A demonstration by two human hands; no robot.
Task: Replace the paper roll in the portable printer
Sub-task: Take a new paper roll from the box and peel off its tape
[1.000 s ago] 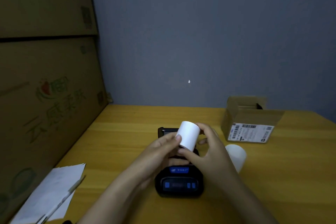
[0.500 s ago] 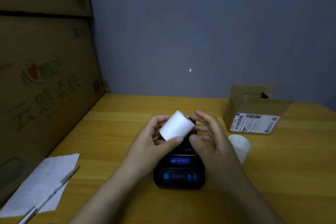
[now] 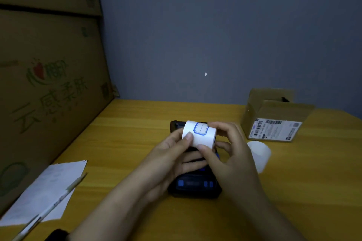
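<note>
A white paper roll (image 3: pixel 203 140) with a blue-outlined label on top is held sideways just above the black portable printer (image 3: pixel 195 186). My left hand (image 3: pixel 172 154) grips its left end, thumb on the front. My right hand (image 3: pixel 229 148) holds the right end, thumb under the roll and fingers over the top. The printer lies on the yellow table (image 3: pixel 127 143); its raised lid edge (image 3: pixel 175 124) shows behind the roll. Blue buttons show on its front. A second white roll (image 3: pixel 259 154) lies on the table right of my right hand.
An open cardboard box (image 3: pixel 274 117) with a barcode label stands at the back right. A sheet of paper (image 3: pixel 45 191) with a pen (image 3: pixel 54 203) on it lies at the front left. Large cardboard cartons (image 3: pixel 49 84) wall off the left side.
The roll has been turned so the blue-outlined label faces up, and it now lies level across the printer. My right hand has closed onto its right end.
</note>
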